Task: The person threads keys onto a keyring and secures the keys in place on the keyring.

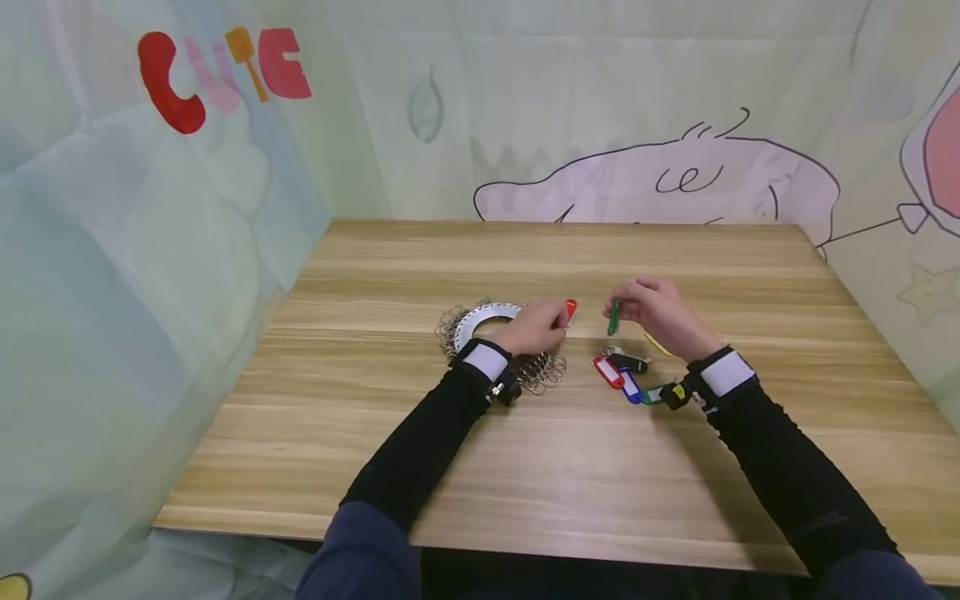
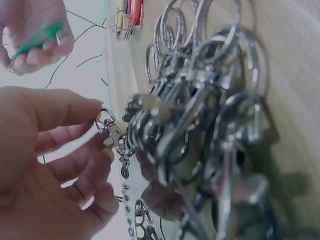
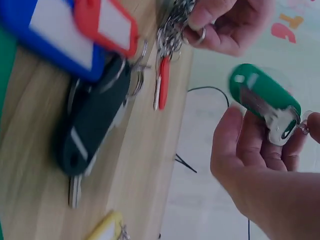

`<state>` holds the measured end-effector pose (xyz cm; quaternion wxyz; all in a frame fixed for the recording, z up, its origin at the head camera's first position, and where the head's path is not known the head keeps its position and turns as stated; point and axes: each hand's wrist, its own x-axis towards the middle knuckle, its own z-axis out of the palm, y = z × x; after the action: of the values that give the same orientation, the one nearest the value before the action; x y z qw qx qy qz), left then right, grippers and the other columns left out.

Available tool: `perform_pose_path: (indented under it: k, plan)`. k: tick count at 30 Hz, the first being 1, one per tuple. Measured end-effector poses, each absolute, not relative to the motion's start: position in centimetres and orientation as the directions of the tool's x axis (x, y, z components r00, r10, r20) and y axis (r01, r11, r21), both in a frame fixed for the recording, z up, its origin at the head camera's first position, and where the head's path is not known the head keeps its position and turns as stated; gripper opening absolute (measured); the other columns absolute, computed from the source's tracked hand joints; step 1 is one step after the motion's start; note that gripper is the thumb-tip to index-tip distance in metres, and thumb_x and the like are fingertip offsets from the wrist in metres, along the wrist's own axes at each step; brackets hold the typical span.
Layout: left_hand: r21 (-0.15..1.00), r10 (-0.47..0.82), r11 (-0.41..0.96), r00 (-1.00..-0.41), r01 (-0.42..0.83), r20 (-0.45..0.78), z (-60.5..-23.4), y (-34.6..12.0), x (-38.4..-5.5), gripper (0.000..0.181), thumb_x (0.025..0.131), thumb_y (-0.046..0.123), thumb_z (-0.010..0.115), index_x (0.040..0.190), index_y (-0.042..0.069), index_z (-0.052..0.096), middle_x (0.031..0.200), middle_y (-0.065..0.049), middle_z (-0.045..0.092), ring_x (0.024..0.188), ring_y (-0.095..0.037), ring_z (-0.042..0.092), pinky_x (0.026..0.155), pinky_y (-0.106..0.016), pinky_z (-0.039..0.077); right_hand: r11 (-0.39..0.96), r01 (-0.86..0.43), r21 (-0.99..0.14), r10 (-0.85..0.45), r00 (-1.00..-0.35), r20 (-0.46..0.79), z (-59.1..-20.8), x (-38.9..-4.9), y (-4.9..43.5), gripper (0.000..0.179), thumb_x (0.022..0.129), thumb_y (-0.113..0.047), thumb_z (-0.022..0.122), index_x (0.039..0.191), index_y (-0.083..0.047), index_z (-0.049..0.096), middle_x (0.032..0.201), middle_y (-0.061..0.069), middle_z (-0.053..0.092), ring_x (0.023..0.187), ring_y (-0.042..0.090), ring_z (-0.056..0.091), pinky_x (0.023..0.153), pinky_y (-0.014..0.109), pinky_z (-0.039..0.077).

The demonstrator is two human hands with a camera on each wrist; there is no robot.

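Observation:
My left hand [image 1: 534, 325] lies over the right side of a white ring-shaped holder [image 1: 467, 325] hung with metal clasps and split rings. In the left wrist view its thumb and fingers pinch a small metal clasp [image 2: 106, 122] at the end of the bunch. My right hand [image 1: 663, 315] is raised above the table, its fingers curled about a green key tag [image 1: 613, 317]. A silver key [image 3: 280, 122] lies against that tag in the right wrist view, and the thumb pinches near their ring. A red key tag [image 1: 572, 308] shows just past my left fingers.
Below my right hand lie a red tag [image 1: 608, 372], a blue tag [image 1: 631, 387], another green tag [image 1: 654, 395] and a black tag [image 1: 628, 362] with keys. A yellow tag [image 1: 657, 342] is partly behind that hand. Everything sits on a wooden table [image 1: 300, 450], with printed cloth around it.

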<state>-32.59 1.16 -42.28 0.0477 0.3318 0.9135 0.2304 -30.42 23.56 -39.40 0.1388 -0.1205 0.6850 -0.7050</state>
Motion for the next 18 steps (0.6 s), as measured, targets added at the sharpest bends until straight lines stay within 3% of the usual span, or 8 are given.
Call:
perform_pose_path:
  k: [3, 7, 13, 18]
  plan:
    - [0.543, 0.626, 0.63, -0.777, 0.556, 0.069, -42.1, 0.9, -32.6, 0.002, 0.089, 0.004, 0.059, 0.087, 0.004, 0.058, 0.086, -0.007, 0.061, 0.081, -0.017, 0.054, 0.074, -0.025, 0.044, -0.053, 0.131, -0.99, -0.401, -0.911, -0.099, -39.4, -30.5, 23.1, 0.016, 0.101, -0.015, 0.046, 0.1, 0.0, 0.051, 0.087, 0.004, 0.062, 0.079, 0.015, 0.064, 0.076, 0.025, 0.054]
    - [0.593, 0.611, 0.609, -0.788, 0.527, 0.073, -42.1, 0.7, -32.5, 0.004, 0.092, 0.005, 0.058, 0.092, 0.003, 0.06, 0.088, -0.008, 0.064, 0.081, -0.015, 0.054, 0.074, -0.024, 0.045, 0.07, 0.139, -0.988, -0.405, -0.901, -0.156, -40.0, -30.7, 22.2, 0.02, 0.101, -0.019, 0.048, 0.106, 0.0, 0.051, 0.089, 0.004, 0.061, 0.077, 0.012, 0.061, 0.076, 0.027, 0.054]
    - [0.637, 0.596, 0.563, -0.793, 0.527, 0.129, -42.1, 0.3, -32.2, 0.004, 0.091, 0.002, 0.059, 0.09, 0.004, 0.063, 0.085, -0.007, 0.065, 0.08, -0.014, 0.056, 0.074, -0.023, 0.045, 0.364, 0.005, -0.931, -0.382, -0.911, -0.154, -40.8, -30.8, 20.4, 0.033, 0.098, -0.021, 0.054, 0.116, 0.006, 0.057, 0.093, 0.006, 0.065, 0.077, 0.011, 0.06, 0.074, 0.027, 0.052]
    - [0.667, 0.562, 0.543, -0.811, 0.51, 0.162, -42.4, -0.1, -32.2, 0.006, 0.09, -0.001, 0.059, 0.089, 0.004, 0.063, 0.085, -0.007, 0.065, 0.079, -0.013, 0.055, 0.072, -0.019, 0.044, 0.527, -0.131, -0.84, -0.392, -0.914, -0.104, -41.0, -30.7, 18.8, 0.023, 0.094, -0.019, 0.061, 0.105, 0.001, 0.067, 0.095, 0.011, 0.069, 0.078, 0.012, 0.057, 0.068, 0.022, 0.047]
